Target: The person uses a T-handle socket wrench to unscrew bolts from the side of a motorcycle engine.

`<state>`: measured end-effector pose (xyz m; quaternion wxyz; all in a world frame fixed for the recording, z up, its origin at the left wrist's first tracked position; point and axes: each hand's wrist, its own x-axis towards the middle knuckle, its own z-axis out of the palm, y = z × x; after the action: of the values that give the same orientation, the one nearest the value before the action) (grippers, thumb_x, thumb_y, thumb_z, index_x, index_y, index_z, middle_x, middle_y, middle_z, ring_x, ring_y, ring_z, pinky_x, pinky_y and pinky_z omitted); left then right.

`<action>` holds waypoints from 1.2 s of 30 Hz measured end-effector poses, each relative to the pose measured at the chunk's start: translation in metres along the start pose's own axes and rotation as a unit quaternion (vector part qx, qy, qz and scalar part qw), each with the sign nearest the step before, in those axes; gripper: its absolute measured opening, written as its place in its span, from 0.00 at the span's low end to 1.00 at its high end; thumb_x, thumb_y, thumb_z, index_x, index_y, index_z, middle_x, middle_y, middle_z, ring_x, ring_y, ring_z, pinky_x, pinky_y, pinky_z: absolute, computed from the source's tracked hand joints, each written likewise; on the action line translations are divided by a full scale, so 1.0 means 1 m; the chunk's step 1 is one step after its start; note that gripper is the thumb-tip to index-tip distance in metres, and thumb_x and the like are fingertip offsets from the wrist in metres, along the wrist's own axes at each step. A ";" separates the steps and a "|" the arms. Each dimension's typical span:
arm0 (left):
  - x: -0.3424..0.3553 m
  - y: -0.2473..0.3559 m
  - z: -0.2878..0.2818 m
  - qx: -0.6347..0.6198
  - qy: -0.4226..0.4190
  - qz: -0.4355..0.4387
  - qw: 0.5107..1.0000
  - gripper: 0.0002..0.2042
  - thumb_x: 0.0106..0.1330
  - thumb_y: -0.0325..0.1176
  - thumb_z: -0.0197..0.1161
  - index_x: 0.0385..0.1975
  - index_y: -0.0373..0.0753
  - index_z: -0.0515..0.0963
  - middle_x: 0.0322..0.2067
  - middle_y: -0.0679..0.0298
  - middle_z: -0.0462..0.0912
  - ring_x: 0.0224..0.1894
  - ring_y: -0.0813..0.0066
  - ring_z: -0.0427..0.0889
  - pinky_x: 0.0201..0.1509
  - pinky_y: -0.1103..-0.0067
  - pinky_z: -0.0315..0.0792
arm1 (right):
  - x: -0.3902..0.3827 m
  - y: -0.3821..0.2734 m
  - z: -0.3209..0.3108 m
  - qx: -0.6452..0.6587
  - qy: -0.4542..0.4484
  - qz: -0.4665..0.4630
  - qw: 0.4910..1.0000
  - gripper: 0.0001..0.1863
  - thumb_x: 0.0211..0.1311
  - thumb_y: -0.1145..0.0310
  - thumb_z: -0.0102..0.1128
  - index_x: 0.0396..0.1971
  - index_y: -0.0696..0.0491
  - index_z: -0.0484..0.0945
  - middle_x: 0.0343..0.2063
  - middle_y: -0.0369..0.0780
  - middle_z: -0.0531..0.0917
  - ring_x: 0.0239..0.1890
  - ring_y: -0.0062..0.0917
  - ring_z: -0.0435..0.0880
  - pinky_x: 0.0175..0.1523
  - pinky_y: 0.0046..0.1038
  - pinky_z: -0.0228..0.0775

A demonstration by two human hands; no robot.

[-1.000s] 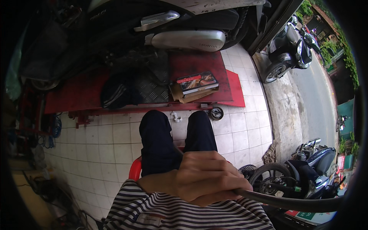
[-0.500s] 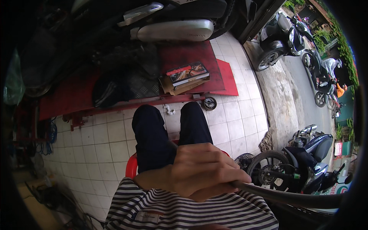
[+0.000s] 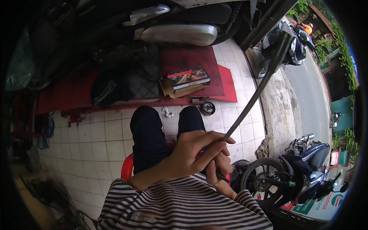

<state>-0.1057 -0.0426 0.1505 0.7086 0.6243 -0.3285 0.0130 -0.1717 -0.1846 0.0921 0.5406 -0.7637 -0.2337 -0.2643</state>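
A long, thin dark rod (image 3: 253,99) slants from my lap up to the right, thicker toward its far end. My left hand (image 3: 188,153) pinches it between thumb side and fingers, with the forefinger stretched along it. Below and partly behind it, my right hand (image 3: 221,168) is closed around the lower part; a short dark end of the rod shows under the fingers. The left hand's fingers cover some of the right. Both hands are above my lap, in front of my striped shirt.
Ahead stands a low red platform (image 3: 191,57) bearing a motorbike (image 3: 176,34) and a book-like box (image 3: 188,76) on brown cardboard. A small round dish (image 3: 208,108) is on the tiled floor (image 3: 111,134). Another motorbike (image 3: 299,168) is at right, beside the street. I sit on a red chair (image 3: 127,167).
The rod has swung from pointing right to slanting up and away. My right hand has come into view beneath the left. On the street, an orange-clad rider has moved farther off.
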 end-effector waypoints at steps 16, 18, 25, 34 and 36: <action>-0.025 -0.094 -0.027 0.018 0.086 -0.213 0.973 0.14 0.76 0.39 0.54 0.42 0.33 0.80 0.28 0.60 0.88 0.28 0.83 0.83 0.33 0.83 0.75 | -0.026 0.044 0.017 0.204 -0.052 0.250 0.945 0.15 0.78 0.70 0.41 0.52 0.64 0.72 0.46 0.48 0.76 0.36 0.29 0.84 0.45 0.27 0.78; -0.026 -0.096 -0.026 0.009 0.087 -0.231 0.969 0.15 0.76 0.40 0.53 0.42 0.33 0.80 0.28 0.60 0.87 0.28 0.83 0.83 0.30 0.84 0.75 | -0.020 0.043 0.017 0.175 -0.085 0.223 0.955 0.15 0.78 0.70 0.41 0.49 0.65 0.74 0.47 0.48 0.75 0.38 0.30 0.84 0.47 0.28 0.78; -0.025 -0.100 -0.022 0.012 0.084 -0.250 0.965 0.16 0.77 0.40 0.52 0.43 0.33 0.80 0.27 0.61 0.87 0.26 0.85 0.82 0.28 0.85 0.74 | -0.022 0.047 0.017 0.172 -0.130 0.242 0.946 0.18 0.77 0.67 0.43 0.42 0.67 0.78 0.50 0.49 0.74 0.42 0.32 0.84 0.49 0.30 0.79; -0.021 -0.089 -0.019 0.017 0.091 -0.230 0.969 0.14 0.76 0.38 0.52 0.43 0.33 0.80 0.27 0.61 0.86 0.27 0.83 0.82 0.32 0.83 0.74 | -0.025 0.045 0.018 0.269 -0.081 0.241 0.929 0.14 0.75 0.72 0.46 0.51 0.65 0.73 0.51 0.52 0.73 0.42 0.35 0.84 0.51 0.33 0.78; -0.022 -0.086 -0.016 0.016 0.111 -0.213 0.971 0.14 0.76 0.38 0.52 0.44 0.33 0.79 0.27 0.61 0.86 0.28 0.83 0.83 0.34 0.83 0.74 | -0.020 0.036 0.027 0.327 -0.011 0.264 0.907 0.18 0.73 0.75 0.49 0.60 0.63 0.65 0.50 0.50 0.76 0.43 0.34 0.85 0.53 0.33 0.77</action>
<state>-0.0790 -0.0388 0.0643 0.7172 0.6857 -0.1069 -0.0640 -0.1596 -0.1716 0.0458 0.8076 -0.5806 -0.1023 -0.0122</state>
